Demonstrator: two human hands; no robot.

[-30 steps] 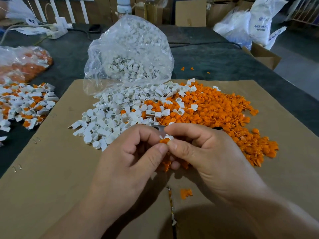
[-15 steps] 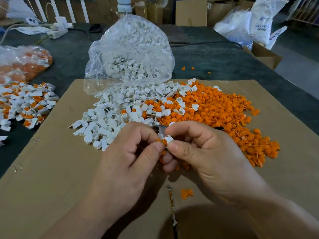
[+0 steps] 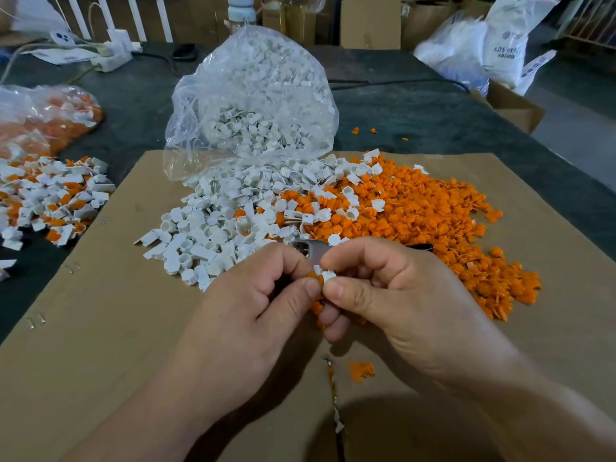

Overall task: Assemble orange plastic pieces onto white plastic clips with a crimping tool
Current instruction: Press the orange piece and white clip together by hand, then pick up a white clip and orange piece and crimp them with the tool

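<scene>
Both hands meet above the near half of the brown cardboard sheet (image 3: 116, 328). The left hand (image 3: 253, 315) pinches a small orange plastic piece (image 3: 315, 280) between thumb and forefinger. The right hand (image 3: 400, 305) pinches a small white plastic clip (image 3: 328, 276), and the two parts touch. Poking up behind the fingers is a grey metal crimping tool (image 3: 313, 250), mostly hidden, so I can't tell which hand carries it. On the sheet's far half lie a heap of white clips (image 3: 213, 228) and a heap of orange pieces (image 3: 416, 221), whose near edges are covered by knuckles.
</scene>
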